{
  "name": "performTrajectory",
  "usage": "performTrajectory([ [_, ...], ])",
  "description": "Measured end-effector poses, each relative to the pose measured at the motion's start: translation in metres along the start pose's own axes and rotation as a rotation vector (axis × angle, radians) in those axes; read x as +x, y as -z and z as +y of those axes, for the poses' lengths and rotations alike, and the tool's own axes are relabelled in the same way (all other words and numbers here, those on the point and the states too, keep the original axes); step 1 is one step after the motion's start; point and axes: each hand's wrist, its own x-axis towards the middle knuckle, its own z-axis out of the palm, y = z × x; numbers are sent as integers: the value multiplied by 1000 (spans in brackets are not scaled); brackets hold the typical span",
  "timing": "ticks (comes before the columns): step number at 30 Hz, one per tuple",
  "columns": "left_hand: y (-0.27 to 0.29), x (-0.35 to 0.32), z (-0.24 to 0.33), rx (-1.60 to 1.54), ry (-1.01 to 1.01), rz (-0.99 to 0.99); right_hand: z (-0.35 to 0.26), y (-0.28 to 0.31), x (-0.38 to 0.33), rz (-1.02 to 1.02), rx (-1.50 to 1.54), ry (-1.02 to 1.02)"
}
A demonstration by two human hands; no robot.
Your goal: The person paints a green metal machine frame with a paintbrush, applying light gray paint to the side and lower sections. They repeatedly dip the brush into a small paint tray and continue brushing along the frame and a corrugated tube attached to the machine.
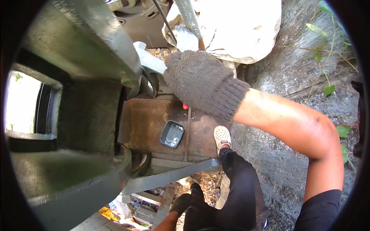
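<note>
My right hand (194,75), in a grey-brown knitted glove, is closed in front of me beside a grey painted metal arm (152,61). A small red end (185,106) shows below the glove; the rest of what the fingers hold is hidden. Low in the view, my left hand (182,202), in a dark glove, is beside my left leg, its fingers not clear. Below my right hand a dark rectangular tray (172,134) with whitish-grey residue inside sits on a rusty brown metal plate (144,115).
A large green-grey metal frame (92,96) with a square opening fills the left. A slanted grey bar (169,177) crosses near my legs. My right foot, in a cream clog (222,136), stands at the plate's edge. A white sack (243,30) lies ahead, a rough wall (266,154) right.
</note>
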Motion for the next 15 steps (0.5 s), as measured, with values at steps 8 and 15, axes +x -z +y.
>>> performTrajectory([
  [8, -105, -50, -49, -167, 165, 128, -42, 4, 23, -27, -97, 95],
  [15, -125, -64, -46, -304, 329, -72, -52, 1, 29, -64, -151, -86],
])
